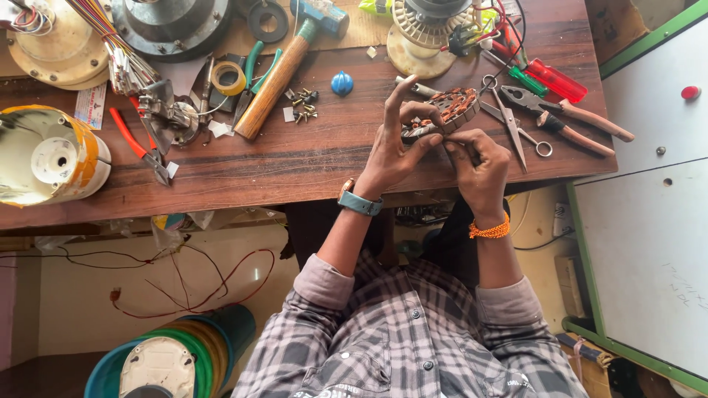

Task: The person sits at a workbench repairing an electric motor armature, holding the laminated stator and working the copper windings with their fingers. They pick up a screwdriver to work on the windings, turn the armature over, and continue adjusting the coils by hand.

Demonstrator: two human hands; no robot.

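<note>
Both hands meet over the near edge of the wooden desk (295, 158), working on a small ring-shaped motor stator (446, 112) wound with copper-coloured coils. The left hand (394, 144) has its grip closed around the stator's near-left side, thumb and curled fingers clasping the rim while the index finger sticks up straight above it. The right hand (479, 166) sits just beside and below, its fingertips pinched tight against the stator's lower right edge; whether something thin, such as a wire, is caught in that pinch is hard to tell from this view. The stator is lifted slightly above the desk, tilted toward the person, between the two hands. A blue-strapped watch (359, 200) is on the left wrist and an orange thread band (490, 230) on the right. Just right of the hands lie scissors (509, 118) and brown-handled pliers (575, 121), with a red-handled screwdriver (557, 79) beyond them. Farther left, well apart from the hands, are a wooden-handled hammer (276, 77), a small blue knob (341, 82) and a roll of yellow tape (228, 77).
</note>
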